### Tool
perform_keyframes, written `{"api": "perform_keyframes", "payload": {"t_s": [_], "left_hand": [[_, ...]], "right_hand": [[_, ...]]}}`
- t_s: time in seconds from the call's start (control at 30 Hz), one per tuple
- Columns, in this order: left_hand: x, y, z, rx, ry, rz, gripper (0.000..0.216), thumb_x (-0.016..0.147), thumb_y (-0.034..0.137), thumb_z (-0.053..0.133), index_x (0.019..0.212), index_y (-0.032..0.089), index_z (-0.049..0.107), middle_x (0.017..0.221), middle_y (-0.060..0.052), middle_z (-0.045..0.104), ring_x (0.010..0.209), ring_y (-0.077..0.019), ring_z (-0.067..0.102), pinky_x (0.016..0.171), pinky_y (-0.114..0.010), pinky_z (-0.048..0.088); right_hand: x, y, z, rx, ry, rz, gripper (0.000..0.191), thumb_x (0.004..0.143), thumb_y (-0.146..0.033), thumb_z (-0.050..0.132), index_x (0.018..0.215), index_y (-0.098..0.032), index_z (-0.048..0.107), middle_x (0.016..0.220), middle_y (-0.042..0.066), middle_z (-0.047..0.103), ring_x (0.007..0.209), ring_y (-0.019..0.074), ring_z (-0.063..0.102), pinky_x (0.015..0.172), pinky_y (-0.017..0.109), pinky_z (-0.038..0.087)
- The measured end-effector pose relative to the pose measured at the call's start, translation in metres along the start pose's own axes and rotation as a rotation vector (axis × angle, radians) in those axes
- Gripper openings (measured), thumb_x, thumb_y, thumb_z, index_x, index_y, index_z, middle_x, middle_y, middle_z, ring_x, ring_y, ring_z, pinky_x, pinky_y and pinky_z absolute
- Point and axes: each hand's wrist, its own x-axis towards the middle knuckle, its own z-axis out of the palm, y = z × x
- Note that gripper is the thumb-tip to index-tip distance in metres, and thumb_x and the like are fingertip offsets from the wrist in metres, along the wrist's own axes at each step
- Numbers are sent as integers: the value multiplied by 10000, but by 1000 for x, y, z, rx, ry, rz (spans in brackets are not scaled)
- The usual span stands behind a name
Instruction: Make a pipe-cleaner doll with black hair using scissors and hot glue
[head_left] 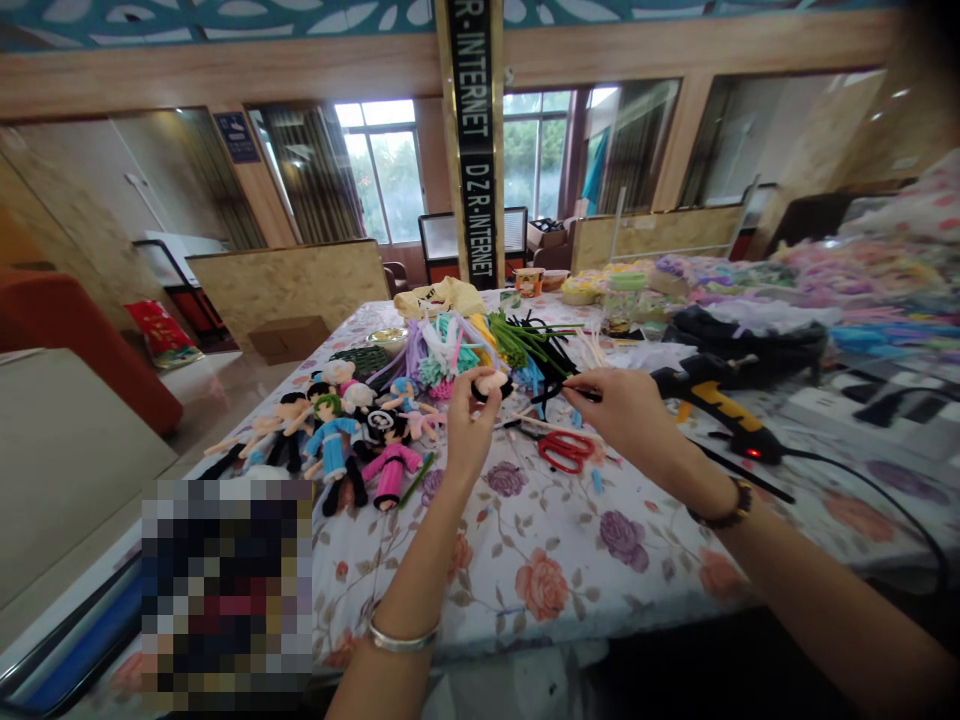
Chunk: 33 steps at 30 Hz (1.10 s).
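Observation:
My left hand (471, 415) is raised over the flowered tablecloth (570, 560) and pinches a small pale doll head with black hair (493, 384). My right hand (626, 408) is closed on a black pipe cleaner (559, 392) whose tip points toward that head. Red-handled scissors (566, 450) lie on the cloth just below and between the two hands. A heap of coloured pipe cleaners (487, 345) sits behind the hands.
Several finished pipe-cleaner dolls (352, 430) lie to the left. A yellow-and-black glue gun (716, 405) with a red light and a black cord rests to the right. Pastel craft materials (862, 270) fill the far right. A blurred patch covers the lower left.

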Motion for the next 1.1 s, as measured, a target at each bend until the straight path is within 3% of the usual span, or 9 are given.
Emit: {"api": "perform_keyframes", "payload": {"t_s": [0.1, 0.2, 0.4, 0.5, 0.57, 0.67, 0.77, 0.97, 1.1], "left_hand": [[-4, 0, -1, 470, 6, 142, 267, 753, 90, 461, 967, 210, 568, 1132, -67, 558, 1093, -209, 508, 930, -343, 383], [-10, 2, -1, 848, -64, 43, 439, 687, 27, 454, 1051, 246, 561, 1171, -52, 562, 1036, -250, 545, 887, -409, 381], [-15, 3, -3, 1102, -212, -165, 341, 675, 62, 557, 956, 241, 628, 1108, -61, 600, 1031, -306, 533, 902, -531, 317], [-13, 1, -3, 1057, -147, -131, 222, 677, 180, 663, 889, 245, 667, 1146, -60, 593, 1157, -354, 425, 924, -554, 287], [-10, 0, -2, 911, -133, -102, 364, 616, 268, 744, 971, 258, 664, 1150, -59, 592, 1151, -337, 429, 924, -513, 320], [-5, -1, 2, 498, -355, -91, 563, 555, 312, 785, 1091, 246, 627, 927, -26, 660, 874, -204, 577, 820, -355, 431], [-4, 1, 6, 250, -359, -86, 347, 619, 303, 733, 957, 237, 693, 761, 1, 681, 728, -152, 598, 740, -281, 455], [-5, 4, 6, 247, -222, -90, 80, 664, 290, 682, 688, 235, 734, 637, 2, 694, 638, -157, 604, 671, -260, 450], [-4, 2, 2, 334, -71, -162, 83, 658, 296, 681, 662, 233, 736, 618, 5, 695, 628, -162, 612, 665, -258, 441]], "right_hand": [[2, 2, 1, -1, -115, 7, 252, 806, -257, 535, 890, -168, 754, 832, 84, 735, 762, 220, 662, 649, 263, 421], [2, 2, 3, 20, -228, -13, 254, 794, -268, 540, 858, -157, 760, 762, 78, 730, 687, 195, 647, 593, 248, 392], [4, 6, 12, 33, -396, -53, 279, 806, -299, 523, 814, -137, 750, 748, 77, 717, 645, 166, 611, 544, 231, 348], [5, 8, 18, 45, -439, -85, 270, 807, -286, 518, 826, -146, 747, 758, 73, 714, 662, 163, 609, 567, 228, 352], [4, 8, 21, 43, -462, -104, 272, 814, -272, 504, 828, -147, 745, 732, 70, 706, 640, 153, 595, 564, 227, 341], [3, 7, 22, 4, -459, -144, 268, 816, -252, 492, 795, -150, 739, 681, 66, 688, 591, 137, 559, 541, 235, 305], [2, 8, 25, -12, -447, -196, 271, 815, -222, 481, 724, -155, 727, 639, 59, 670, 555, 125, 524, 531, 241, 283], [4, 14, 36, 7, -400, -280, 277, 853, -246, 481, 721, -159, 708, 638, 53, 656, 578, 132, 541, 557, 242, 312], [6, 12, 39, 35, -199, -289, 217, 866, -244, 507, 857, -151, 703, 855, 84, 678, 766, 172, 599, 684, 257, 389]]}}
